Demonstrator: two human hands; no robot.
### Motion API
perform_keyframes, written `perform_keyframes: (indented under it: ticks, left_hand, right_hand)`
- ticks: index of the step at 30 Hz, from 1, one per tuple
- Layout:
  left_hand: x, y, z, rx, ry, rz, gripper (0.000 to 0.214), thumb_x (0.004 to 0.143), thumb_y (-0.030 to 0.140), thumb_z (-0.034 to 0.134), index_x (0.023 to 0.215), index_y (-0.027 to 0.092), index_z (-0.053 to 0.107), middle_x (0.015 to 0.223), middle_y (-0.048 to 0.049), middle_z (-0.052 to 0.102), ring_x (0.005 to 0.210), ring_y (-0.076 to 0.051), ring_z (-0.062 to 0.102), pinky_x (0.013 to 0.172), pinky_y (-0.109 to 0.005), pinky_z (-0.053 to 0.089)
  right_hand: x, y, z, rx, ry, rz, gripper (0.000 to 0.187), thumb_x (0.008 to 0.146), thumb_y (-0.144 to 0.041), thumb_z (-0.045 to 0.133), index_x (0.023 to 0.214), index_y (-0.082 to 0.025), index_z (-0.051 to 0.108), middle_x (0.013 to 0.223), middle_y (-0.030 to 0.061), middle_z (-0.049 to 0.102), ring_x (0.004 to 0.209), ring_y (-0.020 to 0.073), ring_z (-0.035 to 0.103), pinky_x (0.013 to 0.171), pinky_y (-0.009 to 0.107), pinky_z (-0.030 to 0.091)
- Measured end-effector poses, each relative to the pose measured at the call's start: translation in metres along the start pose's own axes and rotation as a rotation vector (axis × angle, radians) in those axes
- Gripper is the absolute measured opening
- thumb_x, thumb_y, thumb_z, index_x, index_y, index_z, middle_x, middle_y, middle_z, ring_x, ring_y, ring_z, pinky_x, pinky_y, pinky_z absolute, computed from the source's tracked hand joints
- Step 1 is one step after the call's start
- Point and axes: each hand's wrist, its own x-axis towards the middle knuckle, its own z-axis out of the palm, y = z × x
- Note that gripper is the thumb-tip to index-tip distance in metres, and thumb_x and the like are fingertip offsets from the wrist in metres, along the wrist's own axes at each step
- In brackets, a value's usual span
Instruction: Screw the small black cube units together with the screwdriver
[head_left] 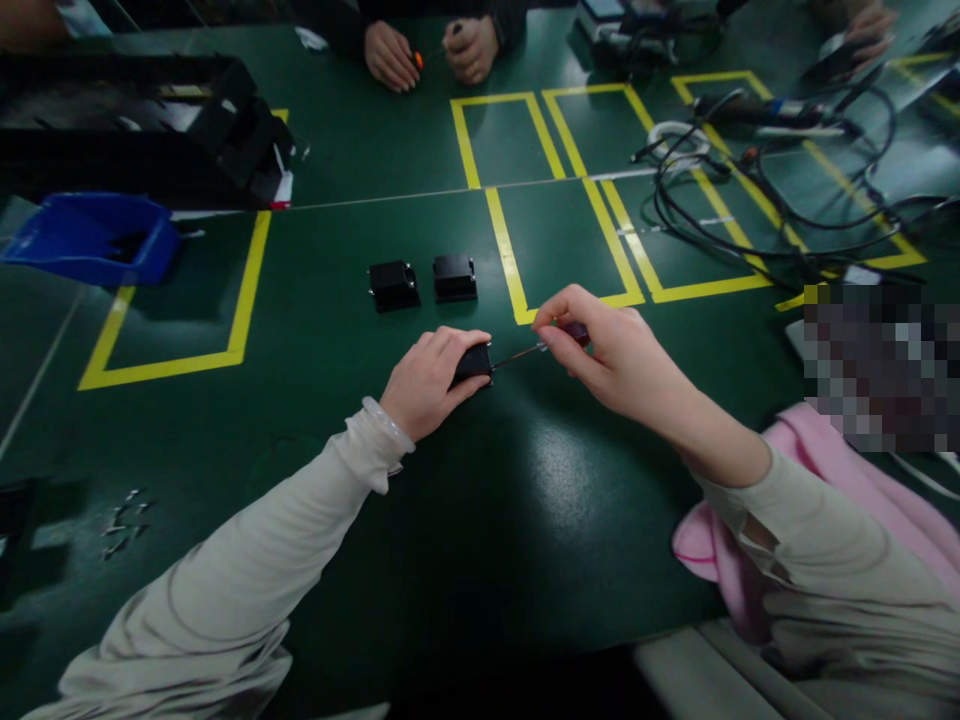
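My left hand (431, 382) is closed round a small black box-shaped part (472, 366) and holds it on the green table. In my right hand (592, 345) is a screwdriver (517, 355), its dark reddish handle partly hidden by my fingers. The thin shaft points left, and its tip meets the right end of the black part, where small metal screws show. Just beyond my left hand sit two similar black parts, a left one (394, 285) and a right one (454, 277).
Loose screws (124, 525) lie at the lower left. A blue bin (97, 238) and black trays (142, 120) stand at the far left. Black cables (750, 190) sprawl at the right, near a pink cloth (817, 470). Across the table are another person's hands (431, 52).
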Motion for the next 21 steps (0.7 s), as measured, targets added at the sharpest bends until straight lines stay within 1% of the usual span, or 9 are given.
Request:
perform_keyframes:
  ticks: [2, 5, 8, 13, 17, 20, 21]
  left_hand:
    - [-0.0001, 0.0002, -0.0003, -0.001, 0.0, 0.0, 0.042, 0.096, 0.036, 0.057, 0.133, 0.018, 0.049, 0.124, -0.0128, 0.06, 0.11, -0.029, 0.057, 0.096, -0.046, 0.048]
    - [0.0, 0.0009, -0.001, 0.001, -0.003, -0.002, 0.043, 0.095, 0.035, 0.057, 0.134, 0.017, 0.049, 0.124, -0.0134, 0.06, 0.11, -0.029, 0.057, 0.095, -0.046, 0.049]
    - [0.0, 0.0014, -0.0011, 0.009, -0.001, -0.004, 0.044, 0.095, 0.034, 0.058, 0.134, 0.016, 0.05, 0.124, -0.0136, 0.06, 0.109, -0.029, 0.057, 0.095, -0.046, 0.049]
    - [-0.0001, 0.0004, -0.0002, 0.01, -0.001, 0.002, 0.043, 0.096, 0.035, 0.057, 0.134, 0.017, 0.049, 0.124, -0.0133, 0.06, 0.11, -0.029, 0.057, 0.095, -0.046, 0.049]
    - [-0.0002, -0.0005, 0.0002, 0.008, -0.004, 0.003, 0.043, 0.096, 0.035, 0.057, 0.134, 0.017, 0.049, 0.124, -0.0131, 0.06, 0.11, -0.029, 0.057, 0.095, -0.046, 0.048]
    - [-0.0001, -0.0003, 0.0002, 0.014, -0.004, 0.004, 0.043, 0.096, 0.034, 0.058, 0.134, 0.016, 0.049, 0.124, -0.0135, 0.06, 0.11, -0.029, 0.057, 0.095, -0.046, 0.048]
    - [0.0, -0.0001, 0.0002, 0.015, -0.005, 0.003, 0.044, 0.095, 0.034, 0.059, 0.134, 0.016, 0.049, 0.124, -0.0136, 0.06, 0.11, -0.029, 0.057, 0.095, -0.046, 0.048]
  right_hand:
    - [0.0001, 0.0006, 0.0, -0.004, 0.012, -0.02, 0.008, 0.093, -0.021, 0.05, 0.1, -0.02, 0.054, 0.071, -0.0028, 0.059, 0.06, 0.011, 0.054, 0.061, 0.024, 0.037]
    - [-0.0001, 0.0002, 0.0003, -0.023, 0.029, -0.012, 0.003, 0.093, -0.023, 0.053, 0.092, -0.021, 0.054, 0.07, -0.0027, 0.058, 0.06, 0.0107, 0.052, 0.059, 0.024, 0.035]
    - [-0.0005, -0.0006, -0.0004, -0.05, 0.028, -0.01, 0.014, 0.095, -0.029, 0.054, 0.084, -0.02, 0.052, 0.066, -0.0034, 0.055, 0.056, 0.0094, 0.048, 0.056, 0.023, 0.032]
    - [-0.0004, 0.0004, -0.003, -0.075, -0.017, -0.015, 0.012, 0.096, -0.028, 0.052, 0.087, -0.02, 0.053, 0.066, -0.0035, 0.055, 0.055, 0.0097, 0.049, 0.056, 0.024, 0.032]
    - [0.0003, 0.002, -0.0027, -0.043, -0.009, -0.039, 0.004, 0.094, -0.023, 0.052, 0.096, -0.02, 0.054, 0.075, -0.0011, 0.06, 0.063, 0.0118, 0.055, 0.061, 0.024, 0.037]
    - [0.0008, 0.0023, -0.0025, -0.028, 0.009, -0.034, 0.002, 0.093, -0.021, 0.053, 0.092, -0.021, 0.051, 0.075, -0.0015, 0.059, 0.063, 0.0112, 0.054, 0.061, 0.024, 0.037]
    - [0.001, 0.002, -0.0027, -0.025, 0.001, -0.025, 0.006, 0.094, -0.023, 0.053, 0.088, -0.021, 0.05, 0.072, -0.0024, 0.058, 0.061, 0.0107, 0.053, 0.059, 0.023, 0.036]
